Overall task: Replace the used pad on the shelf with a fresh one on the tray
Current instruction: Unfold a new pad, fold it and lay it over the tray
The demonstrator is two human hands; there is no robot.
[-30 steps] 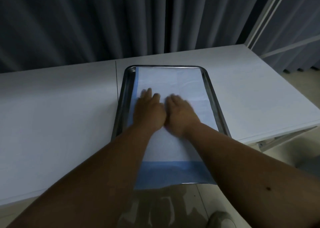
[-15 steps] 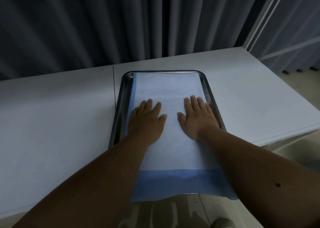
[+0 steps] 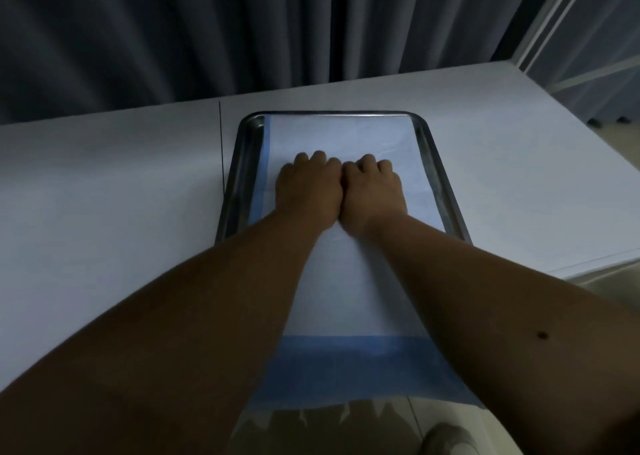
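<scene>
Dim light fills the room. A white table (image 3: 104,191) spans the view, and dark pleated curtains (image 3: 207,28) hang behind it. Right of the table stands a pale-framed partition (image 3: 568,25); below its near edge, beige floor (image 3: 606,285).

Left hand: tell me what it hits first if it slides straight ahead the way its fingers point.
The left hand lies on the pad, pointing away. Ahead is only bare pad, then the metal tray and its raised far rim, likely the first obstacle.
</scene>
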